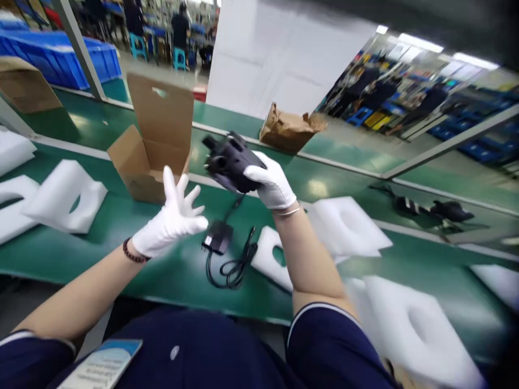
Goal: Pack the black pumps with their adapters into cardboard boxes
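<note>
My right hand (272,181), in a white glove, grips a black device (233,162) with round knob-like parts, held above the green bench. Motion blur hides its exact kind. My left hand (172,219), also gloved, is open with fingers spread, in front of an open cardboard box (156,151) whose lid stands up. Below and between the hands lies a black power adapter (219,236) with its coiled cable (239,265). A white foam piece with a hole (267,251) rests beside the cable, partly hidden by my right forearm.
More white foam pieces lie on the left (67,194) and right (421,329) of the green bench (170,275). A brown paper bag (287,129) stands behind the rail. Blue crates (60,56) are at far left. Metal posts (81,48) rise from the bench; several people work in the background.
</note>
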`<action>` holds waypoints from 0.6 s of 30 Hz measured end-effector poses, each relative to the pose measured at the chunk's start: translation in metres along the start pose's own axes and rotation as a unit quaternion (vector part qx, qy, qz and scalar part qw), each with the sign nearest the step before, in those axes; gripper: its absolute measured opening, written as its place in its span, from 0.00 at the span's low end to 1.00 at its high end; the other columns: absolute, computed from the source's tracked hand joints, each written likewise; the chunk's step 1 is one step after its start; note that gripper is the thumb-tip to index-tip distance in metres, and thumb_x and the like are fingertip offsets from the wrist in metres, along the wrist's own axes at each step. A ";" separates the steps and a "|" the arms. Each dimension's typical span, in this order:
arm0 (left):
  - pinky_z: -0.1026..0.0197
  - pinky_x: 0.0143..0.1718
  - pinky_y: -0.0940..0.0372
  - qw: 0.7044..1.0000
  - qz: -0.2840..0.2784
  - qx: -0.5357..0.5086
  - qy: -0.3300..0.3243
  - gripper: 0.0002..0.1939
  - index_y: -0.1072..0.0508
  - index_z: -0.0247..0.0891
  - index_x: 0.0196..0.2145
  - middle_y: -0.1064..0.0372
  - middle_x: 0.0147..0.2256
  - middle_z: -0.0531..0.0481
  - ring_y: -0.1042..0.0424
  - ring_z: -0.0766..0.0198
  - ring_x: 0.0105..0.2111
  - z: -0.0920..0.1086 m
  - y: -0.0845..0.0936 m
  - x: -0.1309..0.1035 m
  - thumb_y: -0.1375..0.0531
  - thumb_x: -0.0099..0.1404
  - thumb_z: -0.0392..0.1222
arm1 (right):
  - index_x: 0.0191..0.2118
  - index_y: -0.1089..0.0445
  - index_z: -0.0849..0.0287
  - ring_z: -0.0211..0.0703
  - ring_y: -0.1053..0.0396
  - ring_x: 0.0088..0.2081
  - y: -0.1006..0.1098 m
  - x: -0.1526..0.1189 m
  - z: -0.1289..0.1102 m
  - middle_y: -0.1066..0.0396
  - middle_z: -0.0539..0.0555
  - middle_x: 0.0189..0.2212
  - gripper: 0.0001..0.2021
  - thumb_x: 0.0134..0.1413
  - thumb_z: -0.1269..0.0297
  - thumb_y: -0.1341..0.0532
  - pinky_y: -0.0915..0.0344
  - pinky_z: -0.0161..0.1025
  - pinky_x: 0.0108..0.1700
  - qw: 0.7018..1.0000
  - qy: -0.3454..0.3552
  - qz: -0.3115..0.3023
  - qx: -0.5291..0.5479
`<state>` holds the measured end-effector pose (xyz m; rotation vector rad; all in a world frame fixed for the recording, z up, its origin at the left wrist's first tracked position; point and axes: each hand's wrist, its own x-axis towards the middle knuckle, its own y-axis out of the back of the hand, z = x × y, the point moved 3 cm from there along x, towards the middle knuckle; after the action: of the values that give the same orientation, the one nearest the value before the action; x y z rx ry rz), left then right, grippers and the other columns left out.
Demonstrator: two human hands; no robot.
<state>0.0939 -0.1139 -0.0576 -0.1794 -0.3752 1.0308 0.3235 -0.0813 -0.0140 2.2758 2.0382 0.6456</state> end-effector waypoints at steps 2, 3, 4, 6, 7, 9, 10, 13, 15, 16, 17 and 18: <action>0.40 0.63 0.41 0.994 0.052 -0.092 0.017 0.63 0.64 0.65 0.68 0.57 0.70 0.50 0.49 0.45 0.67 0.002 -0.010 -0.010 0.26 0.50 0.41 | 0.54 0.30 0.60 0.53 0.30 0.51 -0.028 -0.024 -0.033 0.28 0.53 0.48 0.36 0.40 0.42 0.30 0.35 0.49 0.56 0.992 0.035 -0.092 -0.075; 0.42 0.64 0.41 0.988 0.090 -0.122 0.028 0.58 0.57 0.62 0.68 0.48 0.67 0.52 0.45 0.47 0.66 0.003 -0.012 -0.018 0.28 0.51 0.37 | 0.55 0.31 0.59 0.53 0.30 0.51 -0.037 -0.035 -0.045 0.28 0.53 0.49 0.37 0.41 0.41 0.30 0.36 0.49 0.57 0.982 0.050 -0.136 -0.121; 0.43 0.64 0.41 0.980 0.125 -0.149 0.051 0.53 0.51 0.60 0.67 0.42 0.64 0.53 0.42 0.48 0.65 0.004 -0.012 -0.030 0.30 0.52 0.34 | 0.56 0.32 0.59 0.52 0.31 0.52 -0.041 -0.046 -0.054 0.29 0.54 0.50 0.38 0.43 0.40 0.31 0.37 0.49 0.58 0.970 0.060 -0.168 -0.167; 0.41 0.61 0.35 0.956 0.171 -0.204 0.125 0.44 0.42 0.56 0.64 0.35 0.60 0.54 0.37 0.48 0.62 0.003 -0.004 -0.058 0.35 0.54 0.31 | 0.55 0.31 0.58 0.51 0.32 0.53 -0.032 -0.071 -0.060 0.30 0.55 0.52 0.33 0.49 0.41 0.35 0.38 0.48 0.58 0.946 0.064 -0.178 -0.263; 0.40 0.57 0.32 0.942 0.187 -0.229 0.162 0.40 0.39 0.55 0.63 0.33 0.59 0.54 0.36 0.46 0.61 0.003 0.003 -0.073 0.37 0.54 0.31 | 0.52 0.29 0.57 0.50 0.31 0.51 -0.021 -0.086 -0.057 0.29 0.55 0.50 0.28 0.53 0.42 0.37 0.37 0.46 0.56 0.935 0.046 -0.164 -0.312; 0.38 0.50 0.26 0.917 0.229 -0.256 0.201 0.37 0.36 0.55 0.60 0.30 0.56 0.53 0.35 0.44 0.60 0.003 0.022 -0.101 0.41 0.54 0.31 | 0.41 0.25 0.57 0.47 0.29 0.43 0.007 -0.122 -0.038 0.26 0.53 0.40 0.19 0.58 0.45 0.40 0.34 0.43 0.50 0.905 -0.045 -0.125 -0.405; 0.38 0.47 0.24 0.911 0.252 -0.256 0.202 0.36 0.35 0.55 0.60 0.28 0.55 0.53 0.35 0.44 0.60 0.004 0.032 -0.112 0.41 0.54 0.31 | 0.35 0.25 0.57 0.45 0.28 0.38 0.019 -0.142 -0.023 0.26 0.52 0.34 0.19 0.58 0.45 0.41 0.33 0.42 0.45 0.884 -0.114 -0.118 -0.439; 0.39 0.43 0.23 0.904 0.295 -0.239 0.198 0.36 0.33 0.55 0.58 0.27 0.53 0.52 0.36 0.44 0.61 0.010 0.054 -0.132 0.43 0.53 0.30 | 0.35 0.27 0.58 0.46 0.28 0.35 0.035 -0.197 0.035 0.26 0.54 0.33 0.19 0.54 0.44 0.38 0.33 0.40 0.38 0.826 -0.273 -0.089 -0.485; 0.38 0.42 0.23 0.904 0.298 -0.236 0.193 0.35 0.33 0.55 0.58 0.27 0.53 0.52 0.36 0.42 0.61 0.016 0.059 -0.137 0.43 0.53 0.31 | 0.46 0.28 0.61 0.52 0.28 0.41 0.031 -0.218 0.066 0.26 0.59 0.41 0.25 0.51 0.45 0.35 0.33 0.42 0.40 0.796 -0.296 -0.056 -0.525; 0.37 0.42 0.23 0.906 0.296 -0.236 0.188 0.35 0.33 0.55 0.58 0.27 0.54 0.51 0.36 0.41 0.61 0.019 0.060 -0.139 0.42 0.53 0.32 | 0.50 0.30 0.62 0.55 0.28 0.44 0.027 -0.224 0.076 0.27 0.61 0.43 0.29 0.49 0.45 0.34 0.33 0.44 0.41 0.781 -0.296 -0.047 -0.549; 0.36 0.42 0.23 0.909 0.293 -0.234 0.182 0.35 0.34 0.55 0.58 0.27 0.53 0.51 0.36 0.41 0.61 0.022 0.060 -0.140 0.42 0.53 0.32 | 0.52 0.31 0.63 0.58 0.28 0.45 0.024 -0.228 0.082 0.27 0.63 0.43 0.30 0.50 0.46 0.34 0.33 0.47 0.42 0.768 -0.297 -0.046 -0.566; 0.34 0.42 0.24 0.912 0.290 -0.231 0.176 0.36 0.34 0.56 0.59 0.27 0.53 0.51 0.37 0.40 0.61 0.025 0.061 -0.141 0.42 0.53 0.32 | 0.50 0.30 0.63 0.60 0.28 0.44 0.022 -0.230 0.083 0.26 0.63 0.42 0.28 0.50 0.46 0.34 0.33 0.49 0.43 0.762 -0.302 -0.048 -0.571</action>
<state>-0.0290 -0.2058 -0.0847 -0.9384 -0.2304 1.4495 0.3557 -0.2827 -0.1500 1.3302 0.9413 0.7096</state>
